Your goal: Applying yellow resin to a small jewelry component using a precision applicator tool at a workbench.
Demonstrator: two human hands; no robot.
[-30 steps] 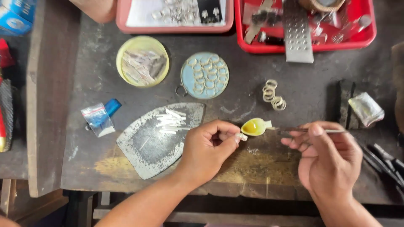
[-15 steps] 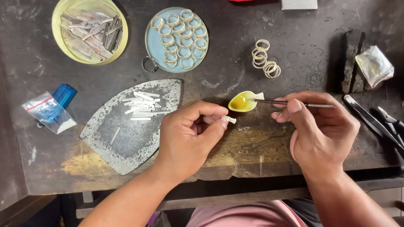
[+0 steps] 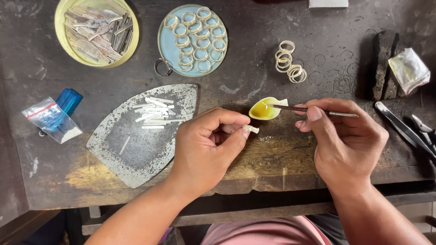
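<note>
Yellow dish takes the brush gripped by right hand; left hand pinches a white strip just beside.

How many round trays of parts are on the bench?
2. The yellow tray of metal strips sits top left; the blue tray of rings is just right of it, above the left hand pinching a small ribbed piece. None seems hidden.

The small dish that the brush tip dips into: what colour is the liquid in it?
Yellow liquid fills the small dish, seen in the head view.
</note>
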